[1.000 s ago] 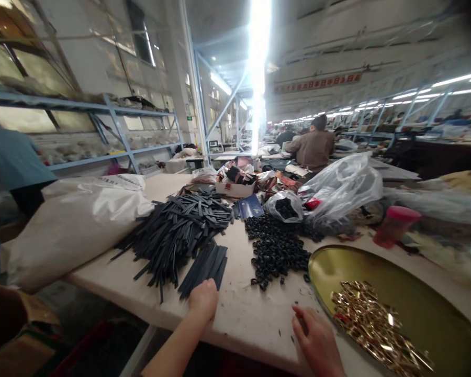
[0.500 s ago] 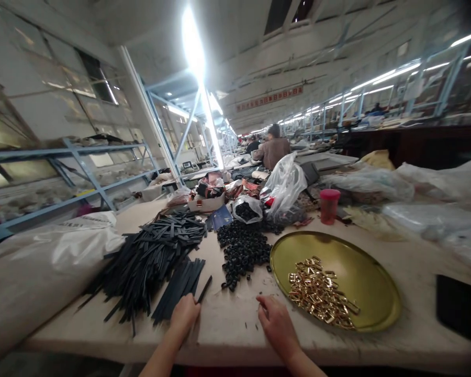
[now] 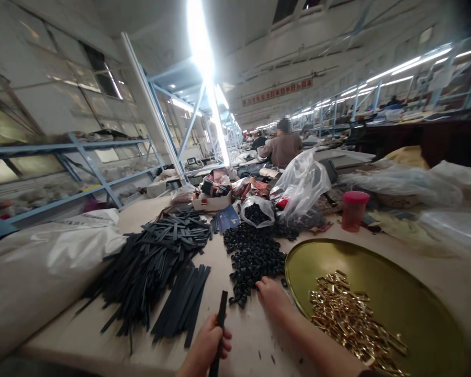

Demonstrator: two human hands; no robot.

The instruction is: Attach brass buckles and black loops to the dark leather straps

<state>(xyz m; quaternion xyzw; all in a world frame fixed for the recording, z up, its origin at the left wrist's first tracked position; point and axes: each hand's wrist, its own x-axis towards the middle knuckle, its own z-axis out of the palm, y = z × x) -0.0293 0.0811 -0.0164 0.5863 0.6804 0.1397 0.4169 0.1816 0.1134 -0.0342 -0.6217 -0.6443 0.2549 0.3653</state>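
My left hand [image 3: 210, 340] is closed around one black strip [image 3: 222, 309], which stands up steeply above the table. My right hand [image 3: 272, 296] reaches the near edge of a pile of small black loops [image 3: 255, 256]. Its fingers are bent together at the loops, and whether a loop is between them is hidden. Left of my left hand lies a neat row of black strips [image 3: 182, 298], beside a large loose heap of similar strips [image 3: 149, 262]. A gold tray [image 3: 400, 283] holding gold metal buckles [image 3: 349, 314] sits to the right, close to my right forearm.
A white sack [image 3: 63, 262] lies along the left. Behind the loops are a plastic bag of loops [image 3: 257, 212], an open box [image 3: 212, 201] and a clear bag [image 3: 302, 183]. A pink-lidded jar [image 3: 354, 212] stands behind the tray. A person [image 3: 284, 146] sits farther off.
My left hand has lifted a black strip from beside the row and moved right with it. My right hand has gone forward to the loops. The view has shifted slightly.
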